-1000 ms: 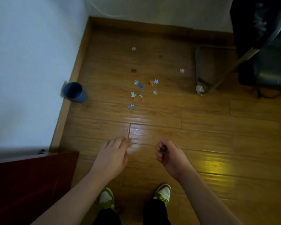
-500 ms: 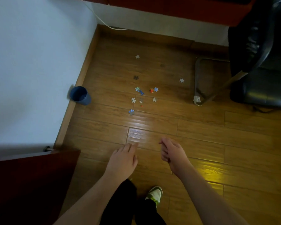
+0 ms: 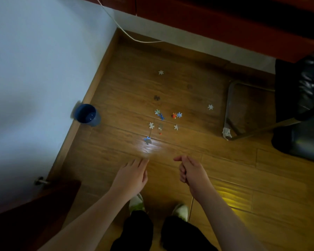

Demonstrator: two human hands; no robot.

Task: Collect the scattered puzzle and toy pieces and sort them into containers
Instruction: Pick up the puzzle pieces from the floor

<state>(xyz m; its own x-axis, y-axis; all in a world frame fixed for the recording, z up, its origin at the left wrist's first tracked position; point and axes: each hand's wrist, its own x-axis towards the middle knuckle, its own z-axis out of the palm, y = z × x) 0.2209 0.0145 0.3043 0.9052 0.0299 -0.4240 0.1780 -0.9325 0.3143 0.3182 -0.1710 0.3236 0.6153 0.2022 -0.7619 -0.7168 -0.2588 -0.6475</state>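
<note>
Several small puzzle pieces lie scattered on the wooden floor ahead of me, among them a white one (image 3: 151,125), a far one (image 3: 161,72), one off to the right (image 3: 210,107) and a dark one (image 3: 156,98). A small orange toy piece (image 3: 174,115) and a blue toy piece (image 3: 161,116) lie among them. A dark blue cup (image 3: 87,115) stands upright against the wall on the left. My left hand (image 3: 132,176) hovers flat with straight fingers, short of the nearest piece (image 3: 147,140). My right hand (image 3: 192,172) is curled into a fist, thumb forward, with nothing visible in it.
A white wall (image 3: 34,69) borders the floor on the left, with a white cable (image 3: 127,33) hanging across the corner. A chair's metal base (image 3: 228,105) and black seat (image 3: 301,91) stand at right, crumpled paper (image 3: 227,133) beside the frame. A dark red door (image 3: 25,214) is at lower left.
The view has shifted forward, bringing the pieces and cup closer. Both hands have moved slightly forward; the right hand stays curled and the left stays flat.
</note>
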